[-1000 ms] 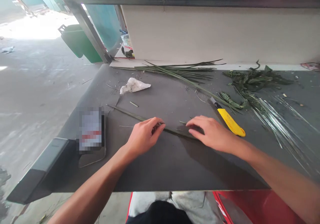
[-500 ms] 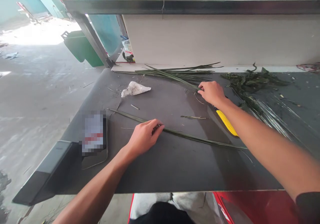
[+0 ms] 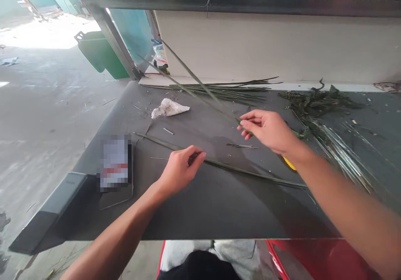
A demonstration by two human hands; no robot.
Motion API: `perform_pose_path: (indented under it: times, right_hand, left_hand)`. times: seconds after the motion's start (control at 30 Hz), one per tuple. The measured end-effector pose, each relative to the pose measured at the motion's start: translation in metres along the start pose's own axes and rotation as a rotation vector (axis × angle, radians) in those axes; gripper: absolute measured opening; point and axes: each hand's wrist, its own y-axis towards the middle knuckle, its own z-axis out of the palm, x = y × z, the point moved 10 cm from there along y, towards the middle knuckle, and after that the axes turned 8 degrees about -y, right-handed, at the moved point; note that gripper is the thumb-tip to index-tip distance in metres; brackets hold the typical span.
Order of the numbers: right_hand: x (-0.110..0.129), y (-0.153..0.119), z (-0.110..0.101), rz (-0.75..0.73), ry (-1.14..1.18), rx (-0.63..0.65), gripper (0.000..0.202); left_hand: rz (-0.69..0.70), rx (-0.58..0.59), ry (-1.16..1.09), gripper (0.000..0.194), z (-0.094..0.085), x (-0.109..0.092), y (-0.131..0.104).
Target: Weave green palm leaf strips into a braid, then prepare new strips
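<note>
My right hand (image 3: pixel 266 129) is raised over the table, with thumb and fingers pinched on a few long thin green stems (image 3: pixel 194 76). They slant up and away to the left. My left hand (image 3: pixel 183 167) is curled around a second set of green stems (image 3: pixel 250 175) lying across the table, its palm hiding their middle. Behind, more loose green stems (image 3: pixel 219 91) lie along the table's back edge. A yellow-handled tool (image 3: pixel 288 163) lies partly hidden under my right forearm.
On the dark table (image 3: pixel 200 213) lie a phone (image 3: pixel 116 167) at the left, a crumpled white tissue (image 3: pixel 171 108), dark green leaves (image 3: pixel 328 98) and a pile of thin shiny wires (image 3: pixel 347 155) at the right. A metal bar (image 3: pixel 250 1) crosses above the back. A green bin (image 3: pixel 103 54) stands beyond.
My right hand has lifted a few green stems off the back pile and drawn them nearer, their far ends now raised. My left hand has stayed on its stems.
</note>
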Motion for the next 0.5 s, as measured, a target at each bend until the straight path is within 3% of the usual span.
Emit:
perform_pose_path:
  times: [0.07, 0.17, 0.27, 0.4, 0.5]
  right_hand:
    - [0.013, -0.024, 0.030, 0.026, 0.116, 0.050, 0.020]
    - [0.035, -0.052, 0.069, 0.006, 0.088, 0.069, 0.011]
    - [0.053, -0.065, 0.096, -0.099, -0.011, 0.071, 0.006]
    - [0.055, -0.069, 0.107, -0.131, -0.156, 0.127, 0.011]
    - [0.050, -0.071, 0.094, -0.139, -0.263, 0.206, 0.016]
  left_hand:
    - [-0.091, 0.004, -0.213, 0.032, 0.002, 0.007, 0.000]
    - [-0.155, -0.018, -0.492, 0.041, 0.003, 0.013, 0.002]
    - [-0.158, -0.067, -0.585, 0.042, -0.002, 0.015, 0.004]
    - [-0.175, -0.072, -0.626, 0.044, -0.003, 0.015, 0.005]
    - [-0.186, -0.085, -0.678, 0.044, -0.006, 0.015, 0.005]
